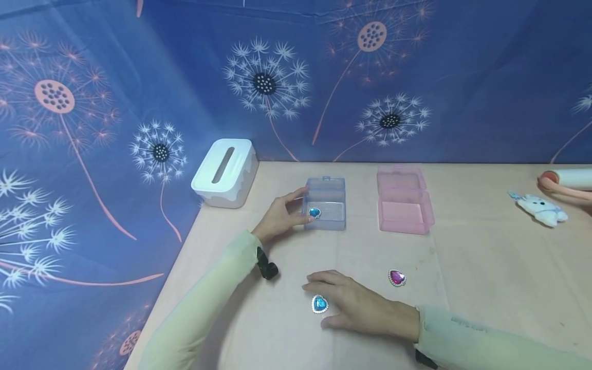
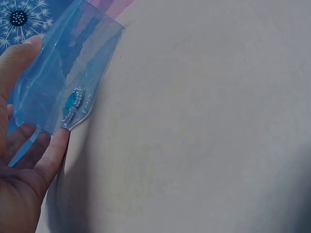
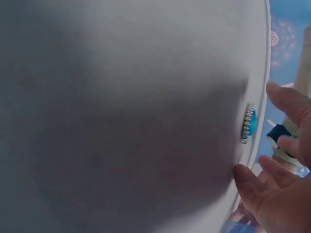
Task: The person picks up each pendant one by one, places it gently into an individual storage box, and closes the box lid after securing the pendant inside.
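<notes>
A clear blue plastic box [image 1: 332, 211] stands with its lid raised, and a blue gem with a beaded rim [image 1: 315, 212] lies in its left part. My left hand [image 1: 282, 216] holds this box by its left side, fingers towards the back and thumb at the front corner. In the left wrist view the fingers frame the box [image 2: 73, 68]. Nearer the front, my right hand [image 1: 358, 303] hovers with thumb and fingers spread on either side of a blue heart-shaped gem [image 1: 319, 304]. That gem [image 3: 250, 124] stands apart from the fingertips in the right wrist view.
To the right is an opened pink plastic box [image 1: 402, 210]. A pink teardrop gem [image 1: 397, 278] lies beyond the right hand. A white tissue box [image 1: 226, 172] sits at the back left; a small white plush toy [image 1: 541, 208] and a white roll [image 1: 573, 179] lie far right.
</notes>
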A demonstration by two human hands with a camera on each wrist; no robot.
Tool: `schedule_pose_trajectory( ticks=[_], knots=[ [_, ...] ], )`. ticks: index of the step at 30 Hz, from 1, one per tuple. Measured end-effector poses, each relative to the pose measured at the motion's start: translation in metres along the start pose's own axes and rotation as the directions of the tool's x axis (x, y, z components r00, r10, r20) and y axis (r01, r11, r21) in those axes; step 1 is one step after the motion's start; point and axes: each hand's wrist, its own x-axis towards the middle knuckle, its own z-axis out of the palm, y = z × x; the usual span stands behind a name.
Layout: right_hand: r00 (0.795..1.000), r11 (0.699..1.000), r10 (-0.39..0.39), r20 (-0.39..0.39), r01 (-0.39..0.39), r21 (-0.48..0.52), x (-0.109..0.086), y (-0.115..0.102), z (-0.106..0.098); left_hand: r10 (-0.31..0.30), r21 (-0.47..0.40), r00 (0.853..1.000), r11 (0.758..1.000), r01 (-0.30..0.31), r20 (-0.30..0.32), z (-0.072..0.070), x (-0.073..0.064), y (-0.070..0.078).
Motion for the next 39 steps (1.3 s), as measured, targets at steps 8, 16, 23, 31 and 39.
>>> schedule_pose_trajectory(
  ticks=[8, 16, 23, 31, 39],
  knots=[
    [0.999, 0.999, -0.052, -0.007, 0.052, 0.009, 0.0, 0.009, 0.007, -0.022, -0.041, 1.0, 0.999, 0.022, 0.003, 0.001, -0.001, -0.003],
    [0.998, 0.998, -0.05, 0.027, 0.049, 0.033, 0.002, 0.011, 0.007, -0.031, -0.064, 1.0, 0.997, 0.031, 0.003, 0.001, -0.001, -0.002],
    [1.0, 0.999, -0.009, -0.012, 0.009, 0.036, 0.01, 0.011, -0.009, -0.03, -0.053, 1.0, 0.998, 0.03, 0.003, 0.001, -0.001, 0.0],
    [0.993, 0.998, 0.068, -0.096, -0.066, 0.021, 0.031, 0.017, -0.052, -0.026, -0.019, 1.0, 0.999, 0.026, -0.001, 0.001, 0.0, 0.0],
    [0.966, 0.992, 0.122, -0.226, -0.128, -0.011, 0.057, 0.044, -0.092, -0.022, 0.016, 1.0, 1.0, 0.022, 0.002, 0.0, 0.0, 0.0]
  ],
)
